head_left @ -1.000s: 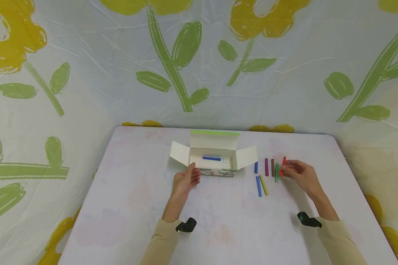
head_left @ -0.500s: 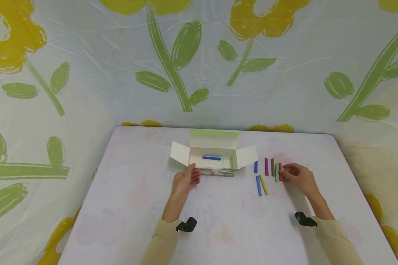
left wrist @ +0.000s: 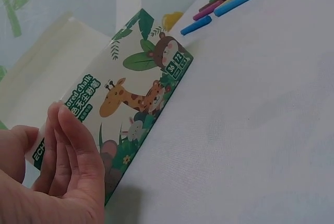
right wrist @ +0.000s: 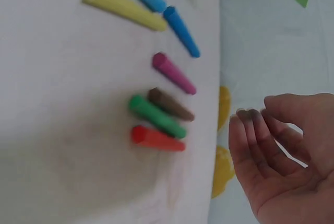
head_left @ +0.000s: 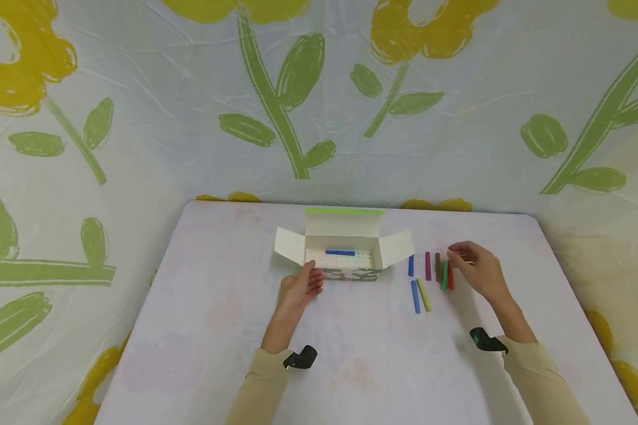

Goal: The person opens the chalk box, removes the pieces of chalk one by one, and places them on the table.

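Your left hand (head_left: 296, 290) pinches the box (head_left: 352, 275) at eight o'clock while your right hand (head_left: 479, 273), fingers loosely bent, hovers at two o'clock from the red chalk (head_left: 451, 279), toward the box's four o'clock.

Right hand (head_left: 481, 274) hovers (fingers (right wrist: 244, 148) loosely bent), left arm (head_left: 277, 333) outstretched

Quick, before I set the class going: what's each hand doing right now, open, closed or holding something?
Left hand: closed, gripping the box.
Right hand: open, holding nothing, near the red chalk.
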A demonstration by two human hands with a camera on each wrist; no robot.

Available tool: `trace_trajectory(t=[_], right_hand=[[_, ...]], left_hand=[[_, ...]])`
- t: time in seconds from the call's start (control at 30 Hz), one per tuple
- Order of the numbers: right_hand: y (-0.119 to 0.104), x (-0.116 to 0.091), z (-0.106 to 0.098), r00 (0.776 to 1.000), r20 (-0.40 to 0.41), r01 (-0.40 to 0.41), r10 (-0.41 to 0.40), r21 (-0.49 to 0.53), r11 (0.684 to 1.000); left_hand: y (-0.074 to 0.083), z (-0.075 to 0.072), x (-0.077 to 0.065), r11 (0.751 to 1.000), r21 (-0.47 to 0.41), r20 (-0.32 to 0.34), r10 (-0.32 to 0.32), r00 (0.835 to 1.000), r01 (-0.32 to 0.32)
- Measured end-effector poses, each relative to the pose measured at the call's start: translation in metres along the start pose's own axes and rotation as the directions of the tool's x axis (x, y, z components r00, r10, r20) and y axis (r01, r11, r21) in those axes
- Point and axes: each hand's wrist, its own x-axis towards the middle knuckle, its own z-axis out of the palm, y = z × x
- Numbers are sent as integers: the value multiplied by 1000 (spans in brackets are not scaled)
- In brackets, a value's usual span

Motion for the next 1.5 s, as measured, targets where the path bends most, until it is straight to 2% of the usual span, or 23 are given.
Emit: trace_trajectory(t=[0.27, 0.57, 0.7, 0.83, 0.93, 1.07, 1.3, 1.5], right_hand=[[-42, 15, 0, 996, -25, 92, -90, 69, 993], [-89, 27, 13, 981, -14, 196, -196, 140, 971], [-103, 31, 21, 966, -38, 260, -257, 147, 954], [-115, 35, 29, 941, -76, 338, -331, 146, 930], [-124, 37, 35, 929, -77, 369, -361, 140, 919], [-134, 40, 46, 924, -21, 381, -383, 153, 912], [-141, 47, 80, 897, 145, 386, -418, 205, 899], [-140, 52, 108, 857, 273, 398, -438, 189, 898]], left_hand=[[0, 0, 3, 1000, 7, -14, 7, 1000, -7], [0, 1, 4, 1000, 19, -42, 7, 999, -6], [0, 2, 4, 1000, 19, -53, 4, 999, -3], [-1, 2, 5, 1000, 11, -57, 2, 998, -1], [-1, 3, 6, 1000, 6, -59, -1, 998, 1], [-1, 3, 6, 1000, 6, -63, 5, 998, -5], [-1, 5, 4, 1000, 0, -73, -1, 997, 1], [-2, 7, 3, 1000, -3, -76, -6, 997, 6]])
